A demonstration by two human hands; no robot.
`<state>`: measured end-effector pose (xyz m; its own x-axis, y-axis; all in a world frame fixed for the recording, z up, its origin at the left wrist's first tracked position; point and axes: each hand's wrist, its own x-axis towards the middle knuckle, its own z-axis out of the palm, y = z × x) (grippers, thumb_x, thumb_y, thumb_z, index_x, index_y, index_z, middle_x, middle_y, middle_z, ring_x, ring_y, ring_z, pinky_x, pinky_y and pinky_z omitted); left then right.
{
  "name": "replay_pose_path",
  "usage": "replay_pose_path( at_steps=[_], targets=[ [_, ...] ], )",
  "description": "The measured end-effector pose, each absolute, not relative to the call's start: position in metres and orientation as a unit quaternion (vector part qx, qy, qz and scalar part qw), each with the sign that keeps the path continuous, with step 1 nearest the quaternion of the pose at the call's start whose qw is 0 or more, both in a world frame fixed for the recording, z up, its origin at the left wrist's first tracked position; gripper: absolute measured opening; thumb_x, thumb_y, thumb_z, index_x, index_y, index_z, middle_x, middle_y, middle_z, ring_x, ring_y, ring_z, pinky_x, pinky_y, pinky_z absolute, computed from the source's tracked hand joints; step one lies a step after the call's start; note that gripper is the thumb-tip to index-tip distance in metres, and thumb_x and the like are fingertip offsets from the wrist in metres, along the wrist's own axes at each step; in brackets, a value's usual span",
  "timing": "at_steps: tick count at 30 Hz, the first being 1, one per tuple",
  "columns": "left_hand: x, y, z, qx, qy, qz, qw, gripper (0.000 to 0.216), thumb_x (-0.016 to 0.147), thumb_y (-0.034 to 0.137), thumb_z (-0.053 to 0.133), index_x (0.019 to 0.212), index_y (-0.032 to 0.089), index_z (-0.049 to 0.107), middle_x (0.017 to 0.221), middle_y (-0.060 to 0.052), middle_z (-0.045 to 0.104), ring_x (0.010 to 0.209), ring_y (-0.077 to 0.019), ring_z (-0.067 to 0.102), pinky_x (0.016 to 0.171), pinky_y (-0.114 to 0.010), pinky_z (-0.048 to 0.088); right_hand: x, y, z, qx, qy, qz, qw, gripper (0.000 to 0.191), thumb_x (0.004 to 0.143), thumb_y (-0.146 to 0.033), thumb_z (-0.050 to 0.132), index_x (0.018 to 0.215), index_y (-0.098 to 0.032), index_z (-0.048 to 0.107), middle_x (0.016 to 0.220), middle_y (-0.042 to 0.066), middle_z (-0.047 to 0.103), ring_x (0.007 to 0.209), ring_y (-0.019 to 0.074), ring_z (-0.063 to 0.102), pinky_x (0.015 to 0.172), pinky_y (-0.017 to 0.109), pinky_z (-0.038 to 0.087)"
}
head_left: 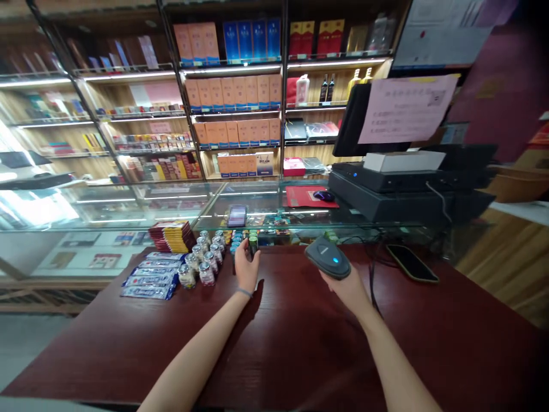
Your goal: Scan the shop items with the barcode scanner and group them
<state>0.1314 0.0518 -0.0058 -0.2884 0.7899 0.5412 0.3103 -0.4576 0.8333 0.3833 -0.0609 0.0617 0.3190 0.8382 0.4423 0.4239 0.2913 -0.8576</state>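
My right hand (349,289) is wrapped round the handle of a dark grey barcode scanner (329,257) with a lit blue spot, held above the brown counter. Over the counter's far edge, my left hand (247,270) has its thumb apart from the fingers and seems to hold nothing. Just beyond its fingertips stand small green packs (253,237), with blue packs (235,245) beside them, partly hidden by the hand. Left of that hand are rows of small lidded jars (207,273). Blue-and-silver sachets (150,280) lie further left, behind them a stack of red and yellow packets (171,236).
A phone (412,263) and black cables (372,280) lie on the right of the counter (291,343). Beyond it runs a glass display case (257,197) bearing a mouse (323,195) and a monitor (351,120). Shelves of boxes (234,94) line the back wall.
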Motion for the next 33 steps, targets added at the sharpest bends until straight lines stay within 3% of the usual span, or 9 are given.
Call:
replay_pose_path(
  at_steps=[3, 7, 13, 17, 23, 26, 33],
  targets=[
    [0.126, 0.055, -0.014, 0.565, 0.488, 0.636, 0.199, 0.056, 0.085, 0.022, 0.068, 0.138, 0.021, 0.053, 0.133, -0.014, 0.06, 0.126, -0.0271, 0.057, 0.111, -0.048, 0.047, 0.371, -0.061, 0.056, -0.548, -0.594, 0.219, 0.547, 0.039, 0.071, -0.035, 0.07, 0.107, -0.02, 0.067, 0.092, 0.008, 0.078, 0.085, 0.0261, 0.074, 0.079, 0.037, 0.058],
    [0.124, 0.059, -0.023, 0.578, 0.484, 0.624, 0.204, 0.059, 0.085, 0.021, 0.068, 0.141, 0.022, 0.051, 0.139, -0.014, 0.058, 0.13, -0.0276, 0.056, 0.114, -0.049, 0.043, 0.367, -0.059, 0.047, -0.551, -0.622, 0.231, 0.505, 0.043, 0.071, -0.032, 0.069, 0.112, -0.02, 0.066, 0.099, 0.008, 0.079, 0.095, 0.0266, 0.074, 0.088, 0.038, 0.056],
    [0.128, 0.068, -0.025, 0.637, 0.479, 0.572, 0.192, 0.073, 0.08, 0.015, 0.07, 0.148, 0.024, 0.044, 0.154, -0.016, 0.045, 0.147, -0.0317, 0.038, 0.121, -0.054, 0.031, 0.368, -0.054, 0.04, -0.554, -0.644, 0.239, 0.47, 0.046, 0.072, -0.031, 0.069, 0.116, -0.02, 0.065, 0.1, 0.008, 0.079, 0.092, 0.0259, 0.075, 0.083, 0.036, 0.057],
    [0.131, 0.077, -0.024, 0.65, 0.485, 0.543, 0.215, 0.081, 0.076, 0.013, 0.072, 0.151, 0.026, 0.041, 0.157, -0.018, 0.038, 0.152, -0.0364, 0.027, 0.119, -0.058, 0.032, 0.364, -0.055, 0.041, -0.551, -0.637, 0.239, 0.483, 0.042, 0.072, -0.034, 0.068, 0.111, -0.02, 0.066, 0.1, 0.008, 0.079, 0.093, 0.0259, 0.074, 0.083, 0.036, 0.057],
    [0.131, 0.077, -0.03, 0.653, 0.487, 0.549, 0.186, 0.063, 0.082, 0.008, 0.059, 0.142, 0.023, 0.049, 0.142, -0.015, 0.05, 0.141, -0.0302, 0.045, 0.118, -0.052, 0.037, 0.367, -0.054, 0.037, -0.556, -0.639, 0.243, 0.473, 0.05, 0.069, -0.031, 0.071, 0.117, -0.021, 0.063, 0.096, 0.007, 0.079, 0.091, 0.0257, 0.075, 0.08, 0.035, 0.058],
    [0.13, 0.077, -0.032, 0.654, 0.485, 0.562, 0.147, 0.052, 0.084, 0.005, 0.055, 0.133, 0.02, 0.053, 0.128, -0.015, 0.057, 0.128, -0.0279, 0.054, 0.113, -0.051, 0.041, 0.37, -0.052, 0.033, -0.557, -0.639, 0.246, 0.47, 0.043, 0.07, -0.033, 0.071, 0.111, -0.022, 0.065, 0.096, 0.007, 0.079, 0.091, 0.0265, 0.075, 0.079, 0.035, 0.059],
    [0.133, 0.078, -0.03, 0.662, 0.482, 0.561, 0.12, 0.027, 0.09, 0.01, 0.051, 0.115, 0.019, 0.057, 0.108, -0.012, 0.059, 0.107, -0.0253, 0.059, 0.1, -0.046, 0.049, 0.371, -0.053, 0.033, -0.55, -0.631, 0.242, 0.49, 0.039, 0.07, -0.035, 0.072, 0.106, -0.022, 0.065, 0.094, 0.006, 0.079, 0.085, 0.0258, 0.075, 0.078, 0.035, 0.059]
  ],
)
